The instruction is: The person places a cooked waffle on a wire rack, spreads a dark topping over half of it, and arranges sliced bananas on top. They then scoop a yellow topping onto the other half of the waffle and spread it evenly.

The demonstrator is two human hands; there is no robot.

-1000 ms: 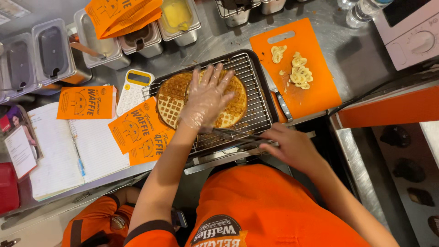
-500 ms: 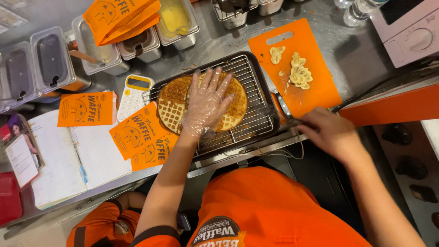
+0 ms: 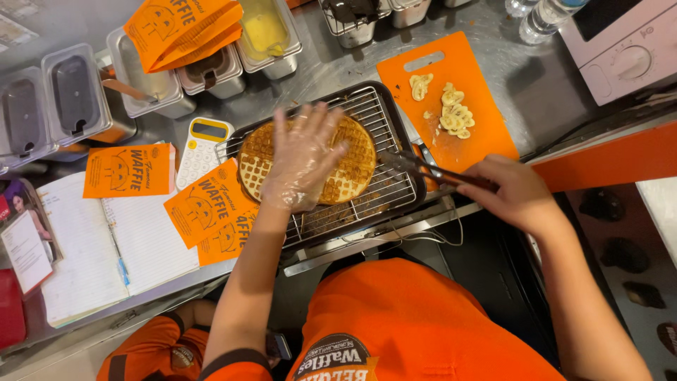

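A round golden waffle (image 3: 356, 159) lies on a wire rack (image 3: 384, 194) set in a dark tray. My left hand (image 3: 303, 159), in a thin clear glove, lies flat on the waffle with fingers spread. My right hand (image 3: 515, 194) is bare and grips a pair of dark metal tongs (image 3: 427, 168), whose tips reach the rack at the waffle's right edge. Just right of the rack lies an orange cutting board (image 3: 486, 144) with banana slices (image 3: 455, 113) on it.
Orange paper sleeves (image 3: 201, 204) and a white-and-yellow calculator (image 3: 201, 144) lie left of the rack, beside an open notebook (image 3: 106, 247). Metal topping tubs (image 3: 211, 67) line the back. A white appliance (image 3: 620, 46) stands far right; dark waffle pieces (image 3: 624, 254) sit at lower right.
My right hand moved from the front of the rack out to the right and now holds tongs, their tips brought in to the waffle's right edge. My left hand stayed on the waffle.
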